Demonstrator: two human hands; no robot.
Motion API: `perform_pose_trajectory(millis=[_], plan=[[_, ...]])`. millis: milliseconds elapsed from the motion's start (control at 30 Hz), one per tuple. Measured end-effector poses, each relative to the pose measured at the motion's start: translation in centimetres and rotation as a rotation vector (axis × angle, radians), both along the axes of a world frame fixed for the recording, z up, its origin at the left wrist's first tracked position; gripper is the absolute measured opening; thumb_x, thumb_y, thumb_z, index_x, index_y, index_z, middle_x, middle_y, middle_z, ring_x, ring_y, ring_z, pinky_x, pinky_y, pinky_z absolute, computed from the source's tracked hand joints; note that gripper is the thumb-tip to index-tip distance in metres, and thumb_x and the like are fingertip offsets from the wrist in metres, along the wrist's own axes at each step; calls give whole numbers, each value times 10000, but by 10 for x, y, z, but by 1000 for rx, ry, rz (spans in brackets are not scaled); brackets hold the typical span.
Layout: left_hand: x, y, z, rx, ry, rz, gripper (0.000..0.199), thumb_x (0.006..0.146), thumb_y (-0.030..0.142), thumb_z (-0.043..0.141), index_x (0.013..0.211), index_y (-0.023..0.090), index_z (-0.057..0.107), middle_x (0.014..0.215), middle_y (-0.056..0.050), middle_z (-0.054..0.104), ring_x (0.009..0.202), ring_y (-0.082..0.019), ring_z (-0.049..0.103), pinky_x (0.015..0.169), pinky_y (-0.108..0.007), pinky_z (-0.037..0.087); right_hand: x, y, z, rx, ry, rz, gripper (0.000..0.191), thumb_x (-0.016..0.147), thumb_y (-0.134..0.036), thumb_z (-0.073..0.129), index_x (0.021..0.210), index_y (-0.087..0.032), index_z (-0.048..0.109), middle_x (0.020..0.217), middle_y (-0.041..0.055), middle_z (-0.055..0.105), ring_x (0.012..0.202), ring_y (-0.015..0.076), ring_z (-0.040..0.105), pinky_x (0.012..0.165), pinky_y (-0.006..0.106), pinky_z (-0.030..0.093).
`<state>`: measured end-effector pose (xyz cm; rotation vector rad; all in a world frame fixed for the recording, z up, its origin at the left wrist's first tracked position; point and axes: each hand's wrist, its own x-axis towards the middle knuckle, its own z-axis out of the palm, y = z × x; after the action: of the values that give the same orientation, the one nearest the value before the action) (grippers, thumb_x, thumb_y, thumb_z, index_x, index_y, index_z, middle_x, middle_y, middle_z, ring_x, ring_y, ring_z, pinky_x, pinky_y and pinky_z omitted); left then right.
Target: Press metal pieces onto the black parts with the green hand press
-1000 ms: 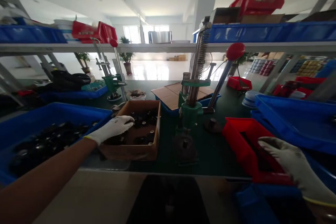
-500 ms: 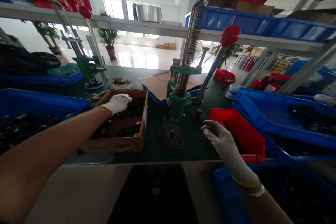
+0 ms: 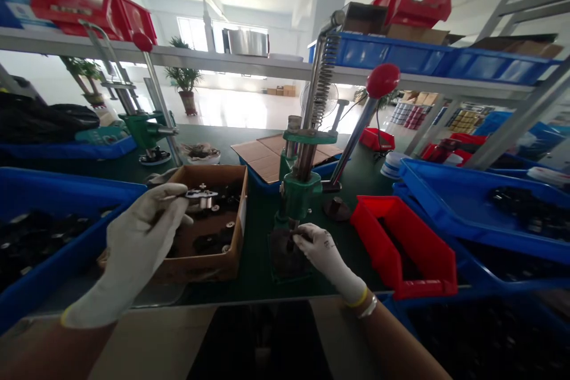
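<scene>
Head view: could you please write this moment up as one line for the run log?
left hand: holds metal part above cardboard box | right hand: at base of green lever press

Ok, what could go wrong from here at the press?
The right hand is at the base of the green hand press, close under its ram, so a pull on the red-knobbed lever could pinch the fingers. The small metal part held in the left hand sits above the cardboard box of loose parts; if dropped, it could get lost among them.
</scene>
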<state>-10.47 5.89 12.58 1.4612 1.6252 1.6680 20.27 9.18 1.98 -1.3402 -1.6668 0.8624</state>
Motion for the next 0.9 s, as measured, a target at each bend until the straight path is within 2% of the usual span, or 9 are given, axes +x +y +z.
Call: perform_pose_trajectory(millis=[100,200,300,433,567,633,667,800,900], plan=[[30,-27,-17,-98,-445,-116,407,720,404,830,1073,260,687,697,29,664,579,-143,624,531,-215,502,0,-4,-2,23,-21,5,240,889,-283,595,995,-179,783,1045,84,760,938,212,728,797,307,601],[58,-45,-30,-235,-786,-291,460,634,361,897,1030,229,705,746,2,689,579,-154,646,456,-209,487,1,-9,-2,64,-36,-10,279,924,-249,547,1080,-180,767,1074,87,759,981,210,727,885,334,600],[79,-54,-43,-299,-938,-376,427,647,331,898,1017,207,722,807,-33,718,655,-190,699,496,-232,536,2,-16,-3,171,-103,-17,310,948,-196,508,1139,-192,752,1179,98,734,1106,212,702,1001,357,565],[94,-57,-61,-384,-1113,-449,396,658,270,884,1021,231,730,840,-37,731,719,-212,730,553,-245,560,3,-24,-9,341,-349,7,319,976,-172,502,1167,-230,751,1294,89,701,1146,221,696,1008,367,566],[104,-59,-72,-497,-1298,-598,448,662,424,897,1042,245,743,941,-52,735,793,-208,726,637,-263,577,2,-28,-11,399,-376,-24,313,998,-172,487,1191,-212,731,1295,94,702,1123,216,706,987,353,578],[109,-62,-74,-500,-1304,-665,529,642,472,918,1092,257,740,985,-56,732,844,-198,713,712,-269,582,1,-31,-10,427,-336,-45,317,1004,-169,472,1203,-204,717,1274,97,708,1112,209,708,977,345,581],[112,-64,-75,-496,-1263,-680,554,633,437,936,1117,262,733,984,-55,731,857,-187,704,737,-260,575,1,-32,-9,435,-315,-52,319,1004,-168,468,1207,-204,711,1263,96,711,1110,207,707,977,342,580],[117,-66,-76,-528,-944,-691,666,688,253,916,1299,270,650,950,-48,729,833,-140,662,747,-211,527,2,-37,-10,421,-216,-56,313,994,-171,471,1207,-209,697,1238,90,715,1127,196,697,1003,329,564],[115,-60,-77,-520,-694,-665,722,747,301,865,1411,250,585,1008,-56,736,851,-156,668,807,-247,539,4,-43,-14,389,-147,-69,305,971,-182,489,1186,-207,703,1219,92,719,1130,201,697,1000,331,566]])
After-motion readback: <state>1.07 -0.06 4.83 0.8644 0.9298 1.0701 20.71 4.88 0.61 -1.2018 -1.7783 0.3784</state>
